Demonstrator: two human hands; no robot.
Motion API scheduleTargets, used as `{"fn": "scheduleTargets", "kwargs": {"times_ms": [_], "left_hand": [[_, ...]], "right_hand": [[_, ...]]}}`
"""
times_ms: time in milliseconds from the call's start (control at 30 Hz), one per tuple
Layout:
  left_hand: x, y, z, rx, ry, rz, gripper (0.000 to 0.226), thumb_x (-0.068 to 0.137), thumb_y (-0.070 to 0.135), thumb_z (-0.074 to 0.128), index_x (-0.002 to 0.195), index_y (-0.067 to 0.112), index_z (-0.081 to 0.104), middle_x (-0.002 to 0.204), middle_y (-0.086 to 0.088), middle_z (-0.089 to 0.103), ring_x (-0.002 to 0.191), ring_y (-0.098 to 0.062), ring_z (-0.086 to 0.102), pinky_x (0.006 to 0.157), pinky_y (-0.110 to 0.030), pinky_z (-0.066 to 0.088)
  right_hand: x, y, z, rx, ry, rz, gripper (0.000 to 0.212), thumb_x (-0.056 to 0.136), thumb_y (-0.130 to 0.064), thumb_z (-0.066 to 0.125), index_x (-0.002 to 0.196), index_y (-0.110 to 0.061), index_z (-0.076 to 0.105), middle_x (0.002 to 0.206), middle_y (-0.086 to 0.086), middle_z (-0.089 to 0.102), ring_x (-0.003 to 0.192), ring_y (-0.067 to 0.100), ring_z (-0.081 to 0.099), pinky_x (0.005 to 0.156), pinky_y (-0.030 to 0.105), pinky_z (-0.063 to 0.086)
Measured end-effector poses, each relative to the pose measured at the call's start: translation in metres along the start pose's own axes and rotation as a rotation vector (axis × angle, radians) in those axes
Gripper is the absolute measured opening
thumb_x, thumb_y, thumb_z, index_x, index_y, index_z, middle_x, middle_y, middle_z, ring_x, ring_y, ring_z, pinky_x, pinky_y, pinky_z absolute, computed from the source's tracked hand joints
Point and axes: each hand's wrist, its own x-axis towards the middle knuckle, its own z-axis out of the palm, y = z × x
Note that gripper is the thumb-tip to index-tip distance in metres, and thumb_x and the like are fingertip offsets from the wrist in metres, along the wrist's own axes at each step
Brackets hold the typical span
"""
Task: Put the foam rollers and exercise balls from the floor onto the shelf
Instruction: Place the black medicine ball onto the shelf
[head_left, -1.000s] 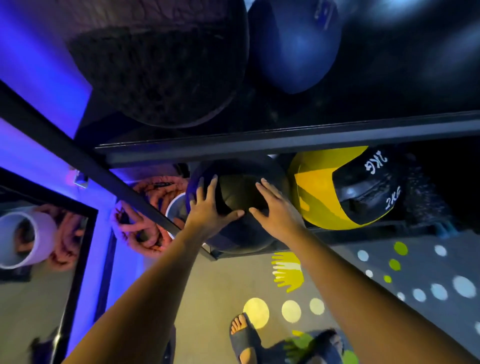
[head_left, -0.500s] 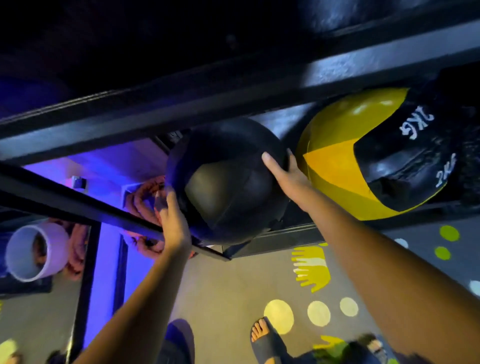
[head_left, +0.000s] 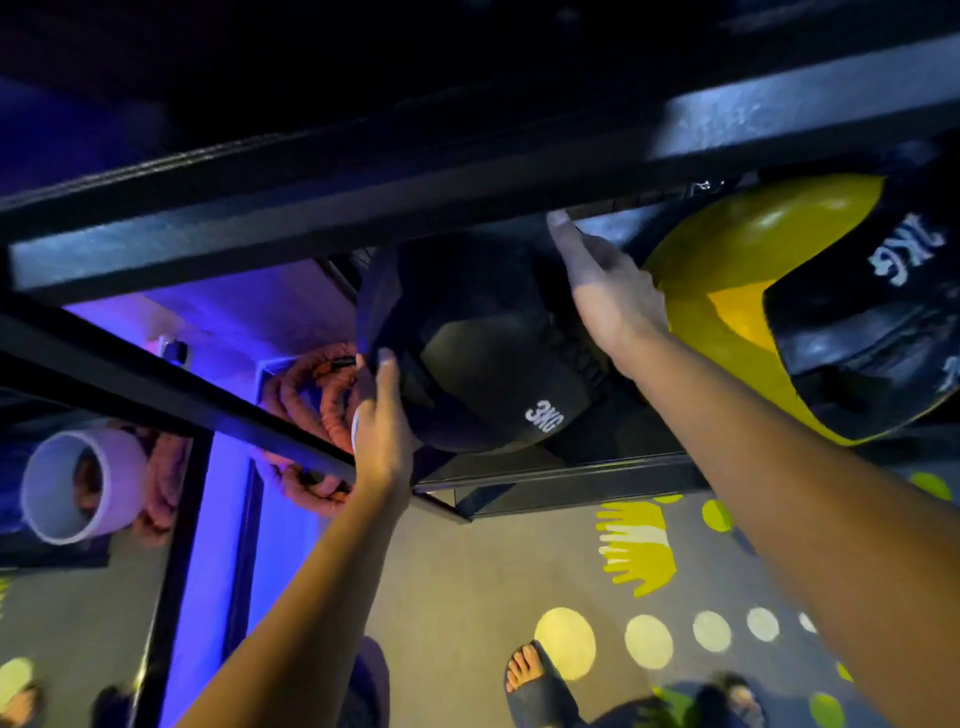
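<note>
A black ball marked 3KG (head_left: 483, 353) sits on the lower board of the black shelf (head_left: 561, 475), at its left end. My left hand (head_left: 382, 431) presses flat against the ball's left side, fingers straight. On the ball's upper right side lies my right hand (head_left: 602, 286), fingers stretched up toward the crossbar. A yellow and black ball marked 2KG (head_left: 737, 291) rests on the same board, just right of my right hand.
A thick black crossbar (head_left: 363, 208) of the shelf runs across above the balls. An orange rope coil (head_left: 311, 400) hangs by the blue-lit wall at the left. A mirror at the far left reflects a white tube (head_left: 78, 486). My sandalled foot (head_left: 535, 686) stands on the spotted floor.
The black ball has rolled deeper onto the board, so its 3KG mark now faces me. My right hand slid higher on the ball; my left stayed on its left side.
</note>
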Motion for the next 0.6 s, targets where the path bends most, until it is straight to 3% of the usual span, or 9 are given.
{"fn": "scheduleTargets", "kwargs": {"times_ms": [67, 167, 267, 367, 500, 600], "left_hand": [[0.012, 0.002, 0.0, 0.273, -0.017, 0.028, 0.08, 0.092, 0.079, 0.041, 0.158, 0.035, 0.032, 0.151, -0.005, 0.052, 0.136, -0.032, 0.049, 0.117, -0.038, 0.034], [0.013, 0.017, 0.009, 0.458, 0.09, 0.058, 0.074, 0.105, 0.061, 0.03, 0.165, 0.025, 0.005, 0.158, -0.023, 0.04, 0.142, -0.04, 0.043, 0.115, -0.041, 0.031], [0.005, 0.018, 0.011, 0.573, 0.186, 0.306, 0.062, 0.108, 0.031, 0.038, 0.164, 0.033, 0.01, 0.167, -0.02, 0.021, 0.128, -0.052, 0.051, 0.101, -0.052, 0.043], [0.008, 0.004, 0.007, 0.671, 0.107, 0.468, 0.074, 0.098, 0.009, 0.041, 0.162, 0.04, 0.018, 0.171, -0.009, 0.016, 0.141, -0.05, 0.041, 0.098, -0.056, 0.048], [0.006, 0.003, 0.004, 0.647, 0.103, 0.429, 0.064, 0.101, 0.021, 0.039, 0.16, 0.04, 0.023, 0.171, -0.005, 0.018, 0.145, -0.044, 0.038, 0.108, -0.05, 0.041], [0.0, 0.021, 0.005, 0.534, 0.122, 0.371, 0.058, 0.103, 0.055, 0.043, 0.155, 0.032, 0.038, 0.165, -0.006, 0.034, 0.146, -0.035, 0.039, 0.114, -0.034, 0.024]], "right_hand": [[0.005, -0.012, 0.003, -0.08, -0.027, -0.03, 0.067, 0.094, -0.078, 0.023, 0.147, -0.043, 0.046, 0.151, 0.003, 0.05, 0.138, 0.035, 0.044, 0.11, 0.04, 0.032], [0.007, -0.002, 0.022, -0.154, -0.021, -0.133, 0.051, 0.102, -0.059, 0.034, 0.152, -0.046, 0.037, 0.159, -0.004, 0.041, 0.14, 0.033, 0.043, 0.114, 0.041, 0.034], [0.0, 0.031, 0.031, 0.026, -0.038, -0.26, 0.051, 0.106, -0.033, 0.046, 0.155, -0.041, 0.034, 0.161, -0.012, 0.035, 0.145, 0.021, 0.04, 0.117, 0.031, 0.033], [-0.002, 0.063, 0.034, 0.106, -0.1, -0.344, 0.053, 0.107, -0.025, 0.046, 0.157, -0.038, 0.032, 0.163, -0.014, 0.03, 0.149, 0.012, 0.031, 0.122, 0.027, 0.026], [-0.009, 0.075, 0.044, 0.099, -0.082, -0.365, 0.054, 0.108, -0.036, 0.042, 0.159, -0.035, 0.025, 0.167, -0.009, 0.02, 0.151, 0.013, 0.026, 0.116, 0.026, 0.027], [-0.01, 0.083, 0.052, 0.337, -0.073, -0.064, 0.068, 0.096, -0.061, 0.05, 0.155, -0.035, 0.031, 0.156, -0.006, 0.042, 0.14, 0.017, 0.042, 0.111, 0.037, 0.04]]}}
